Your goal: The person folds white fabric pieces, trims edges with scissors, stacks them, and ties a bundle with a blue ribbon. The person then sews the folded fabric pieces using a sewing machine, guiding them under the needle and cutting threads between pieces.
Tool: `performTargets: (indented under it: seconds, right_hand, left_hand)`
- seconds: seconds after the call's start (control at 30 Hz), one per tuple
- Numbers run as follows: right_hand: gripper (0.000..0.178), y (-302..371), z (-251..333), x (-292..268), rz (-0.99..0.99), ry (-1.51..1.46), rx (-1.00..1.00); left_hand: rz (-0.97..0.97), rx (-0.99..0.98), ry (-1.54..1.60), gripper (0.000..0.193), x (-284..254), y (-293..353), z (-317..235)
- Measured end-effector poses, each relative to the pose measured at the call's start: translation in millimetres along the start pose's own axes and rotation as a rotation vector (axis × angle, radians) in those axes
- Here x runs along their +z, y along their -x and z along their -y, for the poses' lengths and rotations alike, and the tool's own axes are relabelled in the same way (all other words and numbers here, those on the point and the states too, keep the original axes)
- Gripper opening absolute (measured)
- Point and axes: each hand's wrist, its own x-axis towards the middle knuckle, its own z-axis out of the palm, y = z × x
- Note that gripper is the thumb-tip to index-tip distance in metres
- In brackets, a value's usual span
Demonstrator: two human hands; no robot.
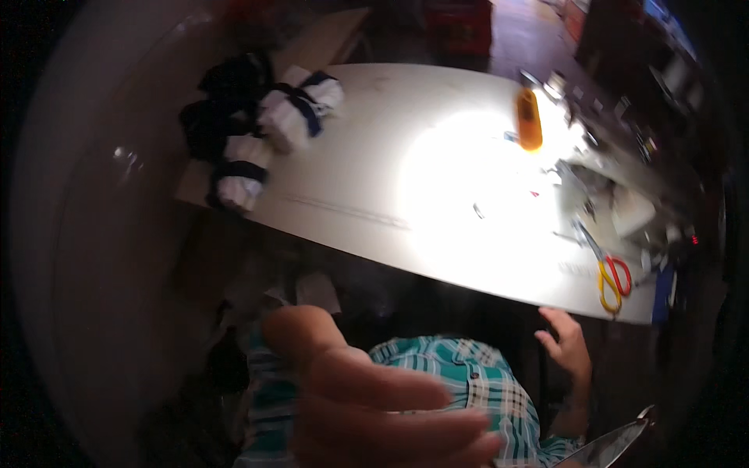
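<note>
Grip on both hands looks empty from what I can see: the left hand is big and blurry right up by the camera, fingers loosely stretched toward the right, nothing visible in it, though the underside is hidden so I can't swear to that. Right hand is half open just off the near edge of the counter, thumb and fingers apart with a clear gap between. Nearest thing to it is the pair of scissors, 1 yellow handle and 1 red, lying near the counter's right end with the blades pointing away. An orange object sits farther back, beside a bright patch of light that washes out the middle. Over at the far left end there are 3 white bundles with dark bands, right next to some black bundles. Below the counter you can see the green plaid shirt, plus a shiny metal thing at lower right, too cut off to identify.
</note>
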Motion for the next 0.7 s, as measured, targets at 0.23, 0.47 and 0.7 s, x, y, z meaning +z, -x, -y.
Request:
performTargets:
  seconds: [0.23, 0.47, 0.7]
  right_hand:
    - [0.040, -95, 63, 8, 0.336, -0.180, -0.041]
    - [0.035, -136, 67, 12, 0.298, -0.062, -0.075]
    - [0.025, -136, 70, 16, 0.230, -0.225, 0.068]
  left_hand:
    - [0.334, -0.309, -1.159, 0.045, -196, 22, 16]
    - [0.310, -0.986, -2.046, 0.095, -412, 56, 109]
    - [0.266, -1.256, -1.929, 0.097, -386, 81, 137]
